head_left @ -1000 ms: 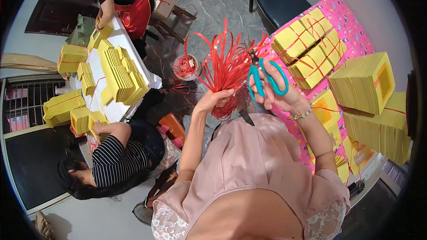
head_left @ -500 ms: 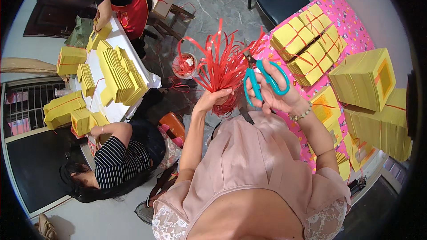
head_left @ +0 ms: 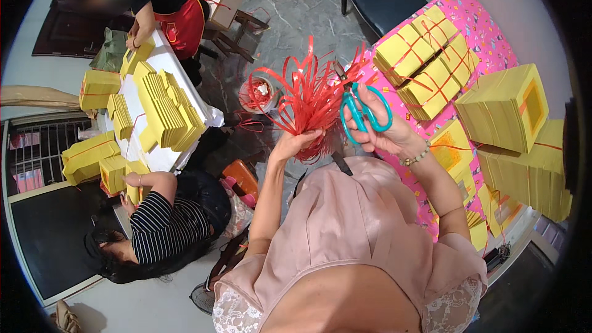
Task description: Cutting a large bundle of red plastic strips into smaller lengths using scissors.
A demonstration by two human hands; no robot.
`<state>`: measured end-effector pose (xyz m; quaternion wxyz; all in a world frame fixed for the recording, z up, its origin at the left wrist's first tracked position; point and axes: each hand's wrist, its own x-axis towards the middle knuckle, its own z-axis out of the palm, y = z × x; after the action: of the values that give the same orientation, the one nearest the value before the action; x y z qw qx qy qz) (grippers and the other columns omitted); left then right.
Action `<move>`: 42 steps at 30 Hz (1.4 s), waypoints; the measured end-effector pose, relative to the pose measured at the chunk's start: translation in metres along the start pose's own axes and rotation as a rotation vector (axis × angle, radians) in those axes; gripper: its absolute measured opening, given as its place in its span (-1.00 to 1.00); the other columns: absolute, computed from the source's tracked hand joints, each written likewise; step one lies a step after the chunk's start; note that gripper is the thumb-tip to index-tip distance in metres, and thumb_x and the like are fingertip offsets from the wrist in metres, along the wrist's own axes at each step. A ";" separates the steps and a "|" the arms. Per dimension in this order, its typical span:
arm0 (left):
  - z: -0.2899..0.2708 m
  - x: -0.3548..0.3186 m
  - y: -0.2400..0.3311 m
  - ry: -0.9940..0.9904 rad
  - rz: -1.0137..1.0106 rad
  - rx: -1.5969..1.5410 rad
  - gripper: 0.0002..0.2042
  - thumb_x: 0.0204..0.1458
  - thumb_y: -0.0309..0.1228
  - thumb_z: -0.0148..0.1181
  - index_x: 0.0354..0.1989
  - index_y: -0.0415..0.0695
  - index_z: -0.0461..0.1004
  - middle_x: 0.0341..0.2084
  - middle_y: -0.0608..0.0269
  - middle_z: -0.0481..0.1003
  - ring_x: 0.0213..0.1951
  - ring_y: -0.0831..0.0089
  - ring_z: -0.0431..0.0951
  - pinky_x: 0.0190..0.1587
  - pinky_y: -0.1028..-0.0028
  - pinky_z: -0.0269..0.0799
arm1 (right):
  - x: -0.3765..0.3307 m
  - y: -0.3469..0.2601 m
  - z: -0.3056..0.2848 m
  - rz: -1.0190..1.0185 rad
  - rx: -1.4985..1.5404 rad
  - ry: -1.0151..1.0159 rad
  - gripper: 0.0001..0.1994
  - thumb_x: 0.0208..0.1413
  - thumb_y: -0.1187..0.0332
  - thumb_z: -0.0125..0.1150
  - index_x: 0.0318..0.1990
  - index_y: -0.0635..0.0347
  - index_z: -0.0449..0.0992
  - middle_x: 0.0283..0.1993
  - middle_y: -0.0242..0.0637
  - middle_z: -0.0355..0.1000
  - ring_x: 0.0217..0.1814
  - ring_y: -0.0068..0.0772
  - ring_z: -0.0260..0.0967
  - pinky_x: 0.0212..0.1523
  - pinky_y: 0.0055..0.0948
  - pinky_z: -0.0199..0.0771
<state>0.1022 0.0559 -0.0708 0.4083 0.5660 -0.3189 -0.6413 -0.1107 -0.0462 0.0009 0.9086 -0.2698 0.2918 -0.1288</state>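
Observation:
My left hand (head_left: 297, 144) grips a thick bunch of red plastic ribbon (head_left: 302, 102) near its lower part. The strands fan upward above the fist, some in loops, and more hang below it. In my right hand (head_left: 383, 124) is a pair of scissors (head_left: 365, 116) with teal handles. Its blades point up and lie against the right side of the ribbon bunch. The handles sit close together, and the blade tips are partly lost among the strands. A beaded bracelet (head_left: 415, 153) circles my right wrist.
On my right, a pink-covered table (head_left: 487, 34) bears tied yellow paper stacks (head_left: 425, 58) and taller bundles (head_left: 505, 108). A bin (head_left: 258, 100) with red scraps stands on the floor ahead. Two people (head_left: 169, 225) work at a white table (head_left: 176, 159) on the left.
The scissors' handles have come closer together and the blades have turned more upright. My left hand has sunk slightly, and the ribbon tips sit lower.

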 end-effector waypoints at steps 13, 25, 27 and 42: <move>-0.001 0.001 -0.010 0.072 0.247 0.189 -0.71 -0.06 -0.51 0.19 -0.11 -0.23 0.44 -0.23 0.25 0.51 -0.18 0.47 0.47 -0.10 0.44 0.36 | -0.017 0.000 0.002 0.077 0.197 -0.061 -0.38 0.05 -0.33 -0.24 -0.38 0.12 0.38 -0.58 -0.44 0.28 -0.64 -0.61 0.24 -0.79 -0.65 0.08; -0.002 0.005 -0.017 0.113 0.417 0.348 -0.70 -0.06 -0.50 0.23 -0.11 -0.21 0.43 -0.23 0.27 0.48 -0.21 0.49 0.45 -0.18 0.47 0.39 | -0.016 0.008 0.004 0.151 0.086 -0.166 -0.35 0.08 -0.31 -0.30 -0.30 0.18 0.41 -0.53 -0.31 0.36 -0.57 -0.51 0.35 -0.76 -0.61 0.36; -0.005 0.005 -0.021 0.119 0.396 0.352 -0.69 -0.07 -0.49 0.24 -0.10 -0.21 0.42 -0.23 0.26 0.48 -0.20 0.48 0.46 -0.17 0.46 0.40 | -0.016 0.008 0.005 0.159 0.101 -0.167 -0.35 0.08 -0.30 -0.30 -0.30 0.19 0.41 -0.53 -0.31 0.36 -0.57 -0.50 0.36 -0.77 -0.60 0.36; -0.004 0.004 -0.016 0.142 0.332 0.355 -0.67 -0.07 -0.47 0.24 -0.07 -0.17 0.44 -0.18 0.20 0.52 -0.14 0.39 0.50 -0.06 0.37 0.40 | -0.015 0.007 0.009 0.222 -0.057 -0.122 -0.34 -0.01 -0.37 -0.22 -0.31 0.13 0.37 -0.54 -0.42 0.26 -0.52 -0.55 0.33 -0.72 -0.50 0.35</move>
<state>0.1031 0.0598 -0.0871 0.4235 0.6124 -0.4857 -0.4580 -0.1164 -0.0307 0.0097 0.9253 -0.2688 0.2676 -0.0023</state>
